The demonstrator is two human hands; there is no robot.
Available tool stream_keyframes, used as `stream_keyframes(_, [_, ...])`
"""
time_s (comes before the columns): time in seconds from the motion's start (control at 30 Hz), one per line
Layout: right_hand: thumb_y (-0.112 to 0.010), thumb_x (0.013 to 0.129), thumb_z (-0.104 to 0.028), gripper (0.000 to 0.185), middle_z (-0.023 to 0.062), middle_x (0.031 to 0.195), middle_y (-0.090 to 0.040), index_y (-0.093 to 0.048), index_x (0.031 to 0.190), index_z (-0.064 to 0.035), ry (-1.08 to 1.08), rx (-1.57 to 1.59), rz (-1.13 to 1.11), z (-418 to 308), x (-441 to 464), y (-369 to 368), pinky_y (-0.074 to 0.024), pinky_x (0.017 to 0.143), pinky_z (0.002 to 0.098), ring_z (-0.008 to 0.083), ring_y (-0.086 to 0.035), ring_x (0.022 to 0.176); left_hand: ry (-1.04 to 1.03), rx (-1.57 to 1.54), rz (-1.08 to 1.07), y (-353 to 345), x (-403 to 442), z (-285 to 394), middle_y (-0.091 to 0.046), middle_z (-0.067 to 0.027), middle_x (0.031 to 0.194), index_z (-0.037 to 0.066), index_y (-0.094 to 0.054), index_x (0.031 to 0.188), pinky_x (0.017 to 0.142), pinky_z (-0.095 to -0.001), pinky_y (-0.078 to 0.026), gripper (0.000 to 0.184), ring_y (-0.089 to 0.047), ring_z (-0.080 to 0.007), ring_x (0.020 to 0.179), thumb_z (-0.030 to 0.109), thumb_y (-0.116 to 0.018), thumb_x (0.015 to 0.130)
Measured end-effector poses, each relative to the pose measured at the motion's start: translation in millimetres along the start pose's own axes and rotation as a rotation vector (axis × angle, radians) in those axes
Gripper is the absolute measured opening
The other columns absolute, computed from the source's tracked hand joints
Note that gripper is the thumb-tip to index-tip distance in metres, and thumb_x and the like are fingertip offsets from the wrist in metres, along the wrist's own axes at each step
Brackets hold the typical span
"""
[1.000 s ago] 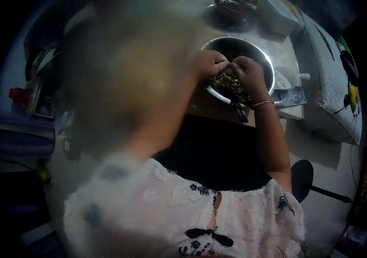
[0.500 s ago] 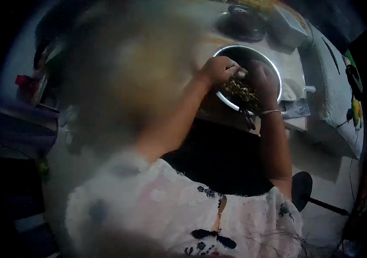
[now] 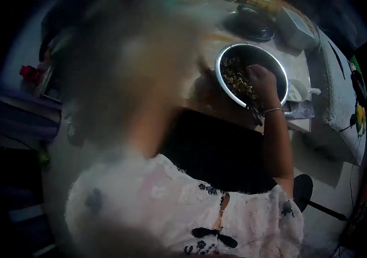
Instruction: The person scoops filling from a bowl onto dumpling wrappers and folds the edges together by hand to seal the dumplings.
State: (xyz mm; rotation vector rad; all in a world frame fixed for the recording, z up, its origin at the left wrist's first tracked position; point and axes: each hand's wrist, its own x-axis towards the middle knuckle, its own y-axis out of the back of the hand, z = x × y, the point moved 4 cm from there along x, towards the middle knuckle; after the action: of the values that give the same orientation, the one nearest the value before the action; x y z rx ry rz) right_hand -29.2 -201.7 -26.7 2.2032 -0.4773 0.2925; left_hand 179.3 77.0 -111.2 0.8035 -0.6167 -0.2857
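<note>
A round metal bowl point(image 3: 218, 73) with a bright rim holds a loose, chopped brown-green mixture point(image 3: 237, 79). My right hand point(image 3: 261, 79) is down inside the bowl at the mixture's right side, its fingers curled closed. What they grip, if anything, is hidden. Dark thin handles point(image 3: 255, 116) poke over the bowl's near rim, just left of my right wrist. My left forearm point(image 3: 149, 122) reaches up left of the bowl into a hazy smear on the picture, which hides the left hand and its fingers.
Beyond the bowl lie a dark, shiny round lid or pan point(image 3: 250, 26) and a white box point(image 3: 296, 28). A white cup-like item point(image 3: 298, 91) stands right of the bowl. A pale ledge point(image 3: 342, 103) runs along the right. Far left is a red object point(image 3: 30, 74).
My left hand, which pinched a small whitish piece over the bowl, has moved left, away from it. My right hand stays in the bowl. The view has shifted slightly.
</note>
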Motion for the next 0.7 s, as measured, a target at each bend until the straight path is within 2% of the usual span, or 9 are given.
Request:
stream_keyframes(0.13, [-0.064, 0.081, -0.021, 0.019, 0.0147, 0.091, -0.065, -0.066, 0.093, -0.0067, 0.093, -0.112, 0.007, -6, 0, 0, -0.0503, 0.071, 0.0360, 0.0300, -0.063, 0.081, 0.316, 0.120, -0.295, -6, -21, -17, -0.067, -0.0103, 0.092, 0.011, -0.064, 0.108, 0.069, -0.0400, -0.049, 0.034, -0.062, -0.0262, 0.078, 0.036, -0.053, 0.088])
stream_keyframes(0.17, [-0.064, 0.081, -0.021, 0.018, 0.0147, 0.090, -0.065, -0.066, 0.093, -0.0068, 0.107, -0.127, 0.010, -8, -1, 0, -0.0503, 0.071, 0.0360, 0.0303, -0.063, 0.081, 0.274, 0.063, -0.311, -8, -24, -21, -0.067, -0.0088, 0.094, 0.010, -0.060, 0.116, 0.069, -0.0401, -0.049, 0.037, -0.063, -0.0238, 0.076, 0.034, -0.055, 0.088])
stream_keyframes(0.2, [-0.064, 0.081, -0.021, 0.018, 0.0147, 0.090, -0.065, -0.066, 0.093, -0.0068, 0.107, -0.128, 0.010, -7, -1, 0, -0.0503, 0.071, 0.0360, 0.0303, -0.063, 0.081, 0.274, 0.062, -0.311, -6, -25, -15, -0.067, -0.0088, 0.094, 0.010, -0.060, 0.116, 0.069, -0.0401, -0.049, 0.037, -0.063, -0.0238, 0.076, 0.034, -0.055, 0.088])
stream_keyframes(0.23, [-0.064, 0.081, -0.021, 0.018, 0.0146, 0.090, -0.065, -0.066, 0.092, -0.0067, 0.120, -0.130, 0.015, -5, 0, -1, -0.0503, 0.071, 0.0359, 0.0302, -0.063, 0.081, 0.486, -0.145, -0.307, -1, -31, -9, -0.067, -0.0088, 0.092, 0.009, -0.059, 0.117, 0.068, -0.0396, -0.049, 0.038, -0.063, -0.0223, 0.074, 0.032, -0.057, 0.087])
stream_keyframes(0.33, [-0.064, 0.081, -0.021, 0.018, 0.0145, 0.089, -0.065, -0.066, 0.092, -0.0067, 0.126, -0.138, 0.012, -6, -1, -1, -0.0503, 0.071, 0.0357, 0.0302, -0.063, 0.081, 0.574, -0.279, -0.282, -3, -39, -32, -0.066, -0.0091, 0.087, 0.006, -0.063, 0.108, 0.065, -0.0378, -0.048, 0.033, -0.062, -0.0184, 0.067, 0.029, -0.062, 0.085])
stream_keyframes(0.4, [-0.064, 0.081, -0.021, 0.018, 0.0144, 0.089, -0.065, -0.066, 0.092, -0.0068, 0.117, -0.143, 0.004, -6, -1, -1, -0.0503, 0.071, 0.0356, 0.0303, -0.063, 0.081, 0.414, -0.004, -0.470, -8, -38, -40, -0.065, -0.0095, 0.082, 0.005, -0.067, 0.097, 0.064, -0.0373, -0.048, 0.028, -0.061, -0.0187, 0.067, 0.029, -0.064, 0.083])
stream_keyframes(0.5, [-0.064, 0.081, -0.021, 0.018, 0.0139, 0.090, -0.065, -0.066, 0.092, -0.0069, 0.141, -0.089, 0.015, -8, -2, 0, -0.0503, 0.071, 0.0353, 0.0300, -0.063, 0.081, 0.091, 0.138, -0.480, -3, -53, -13, -0.066, -0.0096, 0.082, 0.004, -0.068, 0.087, 0.064, -0.0365, -0.048, 0.029, -0.060, -0.0181, 0.069, 0.031, -0.071, 0.076])
stream_keyframes(0.57, [-0.064, 0.081, -0.020, 0.017, 0.0133, 0.090, -0.065, -0.066, 0.092, -0.0072, 0.114, -0.131, 0.004, -12, -2, 1, -0.0503, 0.071, 0.0350, 0.0297, -0.063, 0.081, 0.111, -0.224, -0.501, -50, -57, -87, -0.065, -0.0106, 0.081, 0.002, -0.066, 0.085, 0.064, -0.0359, -0.048, 0.032, -0.060, -0.0199, 0.071, 0.029, -0.075, 0.070])
stream_keyframes(0.7, [-0.063, 0.081, -0.020, 0.017, 0.0132, 0.090, -0.065, -0.066, 0.092, -0.0075, 0.091, -0.093, -0.010, -10, -3, 2, -0.0503, 0.071, 0.0355, 0.0300, -0.063, 0.081, 0.337, 0.137, -0.777, -7, -65, 2, -0.064, -0.0124, 0.080, 0.000, -0.064, 0.085, 0.065, -0.0363, -0.047, 0.033, -0.060, -0.0222, 0.072, 0.027, -0.074, 0.069])
